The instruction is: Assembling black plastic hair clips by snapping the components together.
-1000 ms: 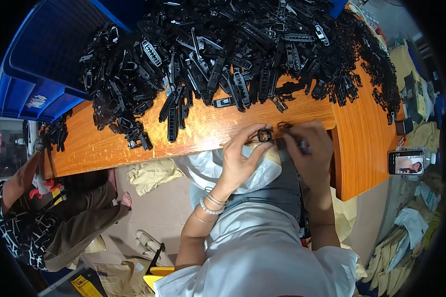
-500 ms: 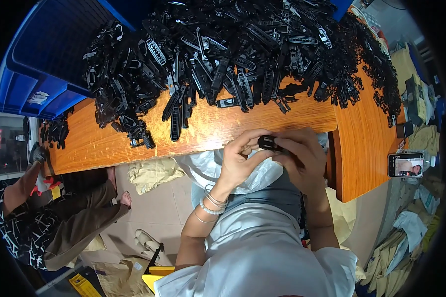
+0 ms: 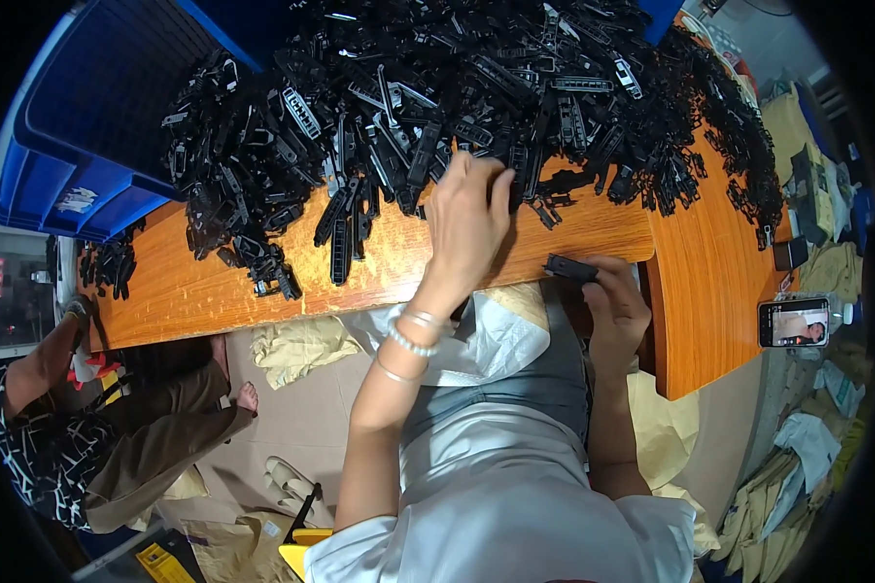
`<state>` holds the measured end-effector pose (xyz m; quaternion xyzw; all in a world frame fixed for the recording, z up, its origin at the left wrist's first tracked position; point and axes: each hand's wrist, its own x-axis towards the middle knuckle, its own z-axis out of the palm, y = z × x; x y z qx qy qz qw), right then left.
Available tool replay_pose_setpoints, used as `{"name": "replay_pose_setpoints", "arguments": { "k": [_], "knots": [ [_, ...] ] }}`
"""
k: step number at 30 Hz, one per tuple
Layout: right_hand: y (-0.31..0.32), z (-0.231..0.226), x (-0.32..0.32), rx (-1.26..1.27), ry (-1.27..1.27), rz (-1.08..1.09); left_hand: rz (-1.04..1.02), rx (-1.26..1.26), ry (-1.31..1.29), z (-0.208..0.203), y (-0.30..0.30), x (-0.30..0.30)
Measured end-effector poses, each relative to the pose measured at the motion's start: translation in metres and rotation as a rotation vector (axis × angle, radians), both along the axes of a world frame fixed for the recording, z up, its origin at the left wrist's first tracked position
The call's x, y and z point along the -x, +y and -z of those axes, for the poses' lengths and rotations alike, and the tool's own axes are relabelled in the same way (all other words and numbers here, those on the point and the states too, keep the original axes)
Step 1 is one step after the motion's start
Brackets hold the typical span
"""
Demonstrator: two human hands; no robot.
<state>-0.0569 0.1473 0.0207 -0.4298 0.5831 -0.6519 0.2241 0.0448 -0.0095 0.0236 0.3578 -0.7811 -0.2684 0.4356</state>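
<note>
My left hand (image 3: pixel 468 219) reaches over the near edge of the pile of black plastic parts (image 3: pixel 379 117). Its fingers are bent downward and closed, and their tips are hidden, so what they hold cannot be made out. My right hand (image 3: pixel 617 309) is closed on one end of a small black plastic part (image 3: pixel 570 268), pinched between thumb and fingers. That part is held level at the table's front edge, to the right of my left hand. Several long, ladder-like black pieces lie in the pile beside my left hand.
The wooden table (image 3: pixel 389 277) bends toward me on the right. A blue crate (image 3: pixel 87 185) stands at the left. A phone (image 3: pixel 795 322) showing a lit screen is propped at right. White sacking (image 3: pixel 500 340) covers my lap. Another person's leg (image 3: pixel 165 428) and hand are at left.
My hands have come apart. The left has moved away from me to the pile; the right has stayed near the table edge with the black part, which now shows more fully.
</note>
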Motion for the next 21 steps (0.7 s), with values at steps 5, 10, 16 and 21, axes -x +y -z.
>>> {"name": "replay_pose_setpoints", "arguments": {
  "k": [5,10,16,21],
  "knots": [
    [-0.002,0.001,-0.002,-0.050,-0.090,0.007,-0.179,-0.017,-0.263,-0.004,-0.021,0.014],
    [-0.012,0.010,0.001,-0.059,-0.118,0.072,-0.198,-0.030,-0.099,0.008,-0.018,-0.002],
    [-0.032,0.021,0.001,-0.138,-0.175,-0.022,-0.126,-0.568,0.343,0.006,0.011,-0.029],
    [-0.042,0.017,-0.011,-0.108,-0.348,-0.087,0.148,-0.955,0.561,-0.004,0.024,-0.044]
  ]
}}
